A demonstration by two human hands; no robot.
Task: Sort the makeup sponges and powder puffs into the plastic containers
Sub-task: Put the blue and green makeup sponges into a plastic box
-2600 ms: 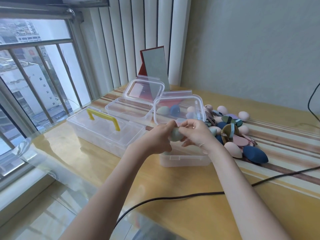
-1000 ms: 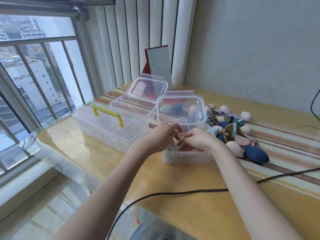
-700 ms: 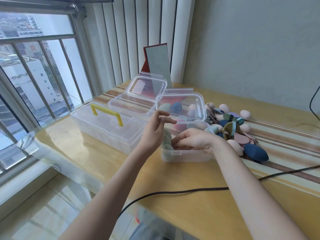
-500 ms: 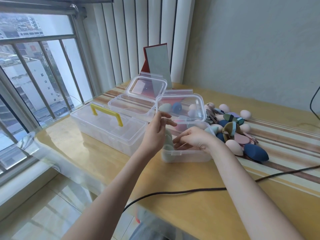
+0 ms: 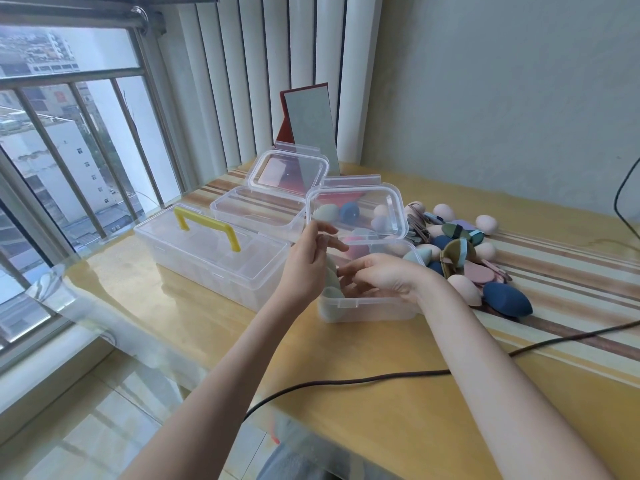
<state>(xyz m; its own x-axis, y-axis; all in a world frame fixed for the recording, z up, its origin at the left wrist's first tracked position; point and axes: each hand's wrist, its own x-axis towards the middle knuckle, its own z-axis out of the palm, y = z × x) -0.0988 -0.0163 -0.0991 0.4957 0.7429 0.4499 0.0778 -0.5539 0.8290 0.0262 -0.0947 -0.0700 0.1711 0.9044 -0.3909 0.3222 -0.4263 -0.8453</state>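
Observation:
A small clear plastic container (image 5: pixel 377 310) stands open in front of me, its lid (image 5: pixel 394 202) tilted up behind it. Pale green sponges (image 5: pixel 331 284) stand at its left end, with pink ones behind them. My right hand (image 5: pixel 379 277) reaches into the container and its fingertips touch the green sponges; the wall partly hides them. Relaxed and holding nothing, my left hand (image 5: pixel 308 261) hovers at the container's left rim. A pile of sponges and powder puffs (image 5: pixel 460 258) lies to the right, and a navy sponge (image 5: pixel 506 300) sits nearest.
A closed clear box (image 5: pixel 194 258) with a yellow handle sits to the left. A second open container (image 5: pixel 252 211) stands behind it, and a red-backed mirror (image 5: pixel 311 123) leans against the blinds. A black cable (image 5: pixel 346 379) crosses the near tabletop. The barred window is on the left.
Both hands carried a green sponge down into the open container. My left hand then lifted off to the rim, while my right hand stayed inside.

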